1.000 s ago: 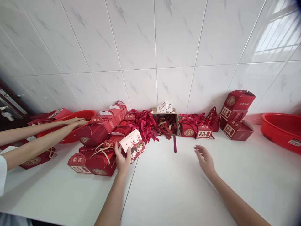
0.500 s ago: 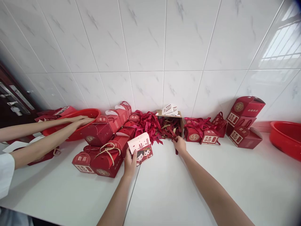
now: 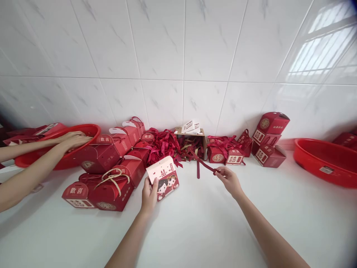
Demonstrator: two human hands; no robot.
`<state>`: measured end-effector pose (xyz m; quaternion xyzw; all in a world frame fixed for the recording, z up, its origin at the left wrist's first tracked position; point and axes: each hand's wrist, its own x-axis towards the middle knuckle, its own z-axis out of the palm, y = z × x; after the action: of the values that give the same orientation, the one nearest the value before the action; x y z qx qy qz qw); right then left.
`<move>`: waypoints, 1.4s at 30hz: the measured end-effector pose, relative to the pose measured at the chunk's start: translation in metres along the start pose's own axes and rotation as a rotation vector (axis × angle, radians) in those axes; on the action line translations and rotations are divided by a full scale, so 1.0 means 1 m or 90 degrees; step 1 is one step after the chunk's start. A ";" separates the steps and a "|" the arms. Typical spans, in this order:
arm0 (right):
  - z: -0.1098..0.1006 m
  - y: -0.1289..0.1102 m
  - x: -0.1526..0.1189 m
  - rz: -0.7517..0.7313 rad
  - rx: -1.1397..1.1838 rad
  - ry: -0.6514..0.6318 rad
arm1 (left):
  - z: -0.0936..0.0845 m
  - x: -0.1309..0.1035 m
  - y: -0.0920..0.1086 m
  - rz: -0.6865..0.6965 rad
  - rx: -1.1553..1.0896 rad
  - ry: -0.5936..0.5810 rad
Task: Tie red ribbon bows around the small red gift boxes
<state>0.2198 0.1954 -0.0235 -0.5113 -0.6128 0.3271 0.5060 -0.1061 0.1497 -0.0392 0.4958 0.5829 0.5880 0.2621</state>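
Observation:
My left hand (image 3: pixel 150 195) is closed on a small red and cream gift box (image 3: pixel 168 185), printed with two cartoon figures and a double-happiness sign. Between the fingertips of my right hand (image 3: pixel 230 181) is one end of a dark red strap (image 3: pixel 205 165), stretched toward an open cardboard box (image 3: pixel 205 146). That box lies against the wall with dark red and gold straps (image 3: pixel 190 145) spilling from it. Another strap (image 3: pixel 198 170) hangs out onto the table. Left of the box is a heap of shiny crimson ribbons (image 3: pixel 164 145).
Red gift boxes (image 3: pixel 111 193) stand in rows at left, one with a cord handle. More boxes (image 3: pixel 269 139) are stacked at right, near a red basin (image 3: pixel 312 163). At far left, a co-worker's hands (image 3: pixel 74 140) reach over another red basin (image 3: pixel 96 130).
My right hand has moved right and toward me from the cardboard box, drawing out the strap. My left hand still holds the gift box. The camera view has turned right.

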 end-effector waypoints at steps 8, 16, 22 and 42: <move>-0.027 -0.074 -0.067 -0.189 0.219 -0.126 | 0.040 -0.044 0.043 0.064 0.063 -0.170; -0.016 -0.108 -0.090 -0.337 0.364 -0.376 | 0.010 -0.094 0.145 0.441 0.154 -0.108; -0.011 -0.123 -0.099 -0.423 0.157 -0.420 | 0.006 -0.108 0.159 0.272 0.201 -0.406; 0.014 -0.115 -0.122 -0.559 -0.097 -0.292 | 0.003 -0.119 0.132 0.017 0.082 -0.541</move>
<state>0.1679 0.0500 0.0432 -0.1555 -0.8878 0.1412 0.4096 -0.0235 0.0212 0.0521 0.7167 0.4520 0.2973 0.4400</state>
